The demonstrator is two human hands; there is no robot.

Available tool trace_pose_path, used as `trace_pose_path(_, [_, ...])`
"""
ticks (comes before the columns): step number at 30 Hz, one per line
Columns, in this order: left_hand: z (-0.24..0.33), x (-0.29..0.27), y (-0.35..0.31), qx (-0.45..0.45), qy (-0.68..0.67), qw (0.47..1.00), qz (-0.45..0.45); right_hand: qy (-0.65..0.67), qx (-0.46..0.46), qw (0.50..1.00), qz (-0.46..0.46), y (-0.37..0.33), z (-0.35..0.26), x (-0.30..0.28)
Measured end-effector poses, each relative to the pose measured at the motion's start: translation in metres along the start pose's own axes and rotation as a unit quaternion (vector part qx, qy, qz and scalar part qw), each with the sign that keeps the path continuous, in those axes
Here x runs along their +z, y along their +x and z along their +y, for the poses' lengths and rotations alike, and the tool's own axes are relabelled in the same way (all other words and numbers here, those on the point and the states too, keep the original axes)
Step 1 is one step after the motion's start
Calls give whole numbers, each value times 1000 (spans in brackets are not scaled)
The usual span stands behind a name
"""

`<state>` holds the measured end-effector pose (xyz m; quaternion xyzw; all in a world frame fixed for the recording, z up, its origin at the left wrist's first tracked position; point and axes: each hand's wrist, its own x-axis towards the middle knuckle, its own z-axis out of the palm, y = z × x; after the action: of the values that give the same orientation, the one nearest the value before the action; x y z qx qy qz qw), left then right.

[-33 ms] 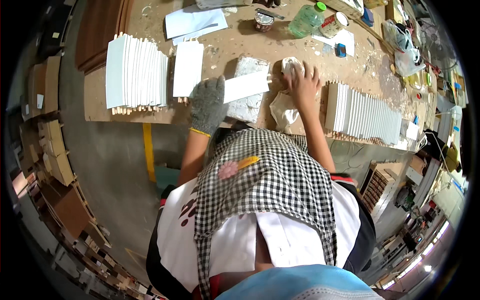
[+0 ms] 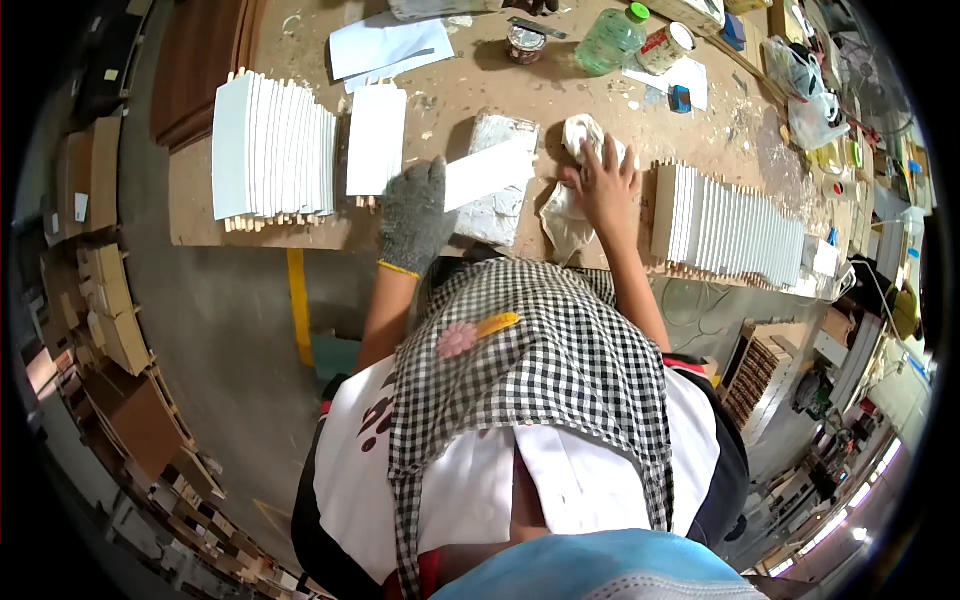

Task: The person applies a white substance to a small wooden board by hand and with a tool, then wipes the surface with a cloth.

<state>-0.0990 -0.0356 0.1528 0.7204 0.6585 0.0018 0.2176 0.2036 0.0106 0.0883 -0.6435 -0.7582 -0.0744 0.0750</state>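
My left hand, in a grey knitted glove with a yellow cuff edge, grips the left end of a flat white board. The board slants over a paint-stained white block at the bench's near side. My bare right hand has its fingers spread over a crumpled white cloth, which lies on the bench just right of the block. Another white board with wooden pegs at its ends lies beyond the glove, to its left.
Rows of upright white boards stand at the left and right of the brown workbench. Farther back are white papers, a small tin, a green-capped bottle, a tub and a blue block.
The held board has shifted slightly left and down. My right hand has moved a little toward me over the cloth, its fingers still spread.
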Motion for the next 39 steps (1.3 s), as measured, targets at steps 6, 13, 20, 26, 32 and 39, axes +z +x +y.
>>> trace_pose_path(6, [-9,39,-17,93,-121,985,83,333,141,932,-32,-3,32,-23])
trace_pose_path(13, [-13,137,-7,100,-222,968,63,228,-277,930,-84,-14,-102,-49])
trace_pose_path(20, [12,71,-37,42,-124,987,97,283,72,954,-68,79,-14,52])
trace_pose_path(26, [-7,51,-47,-101,-906,357,-205,479,265,837,14,81,49,-2])
trace_pose_path(32, [3,42,-37,-73,-923,342,-162,443,-43,894,-53,25,-53,-63])
trace_pose_path(39, [-3,61,-57,-128,-842,514,-108,229,-269,926,-135,27,-112,-17])
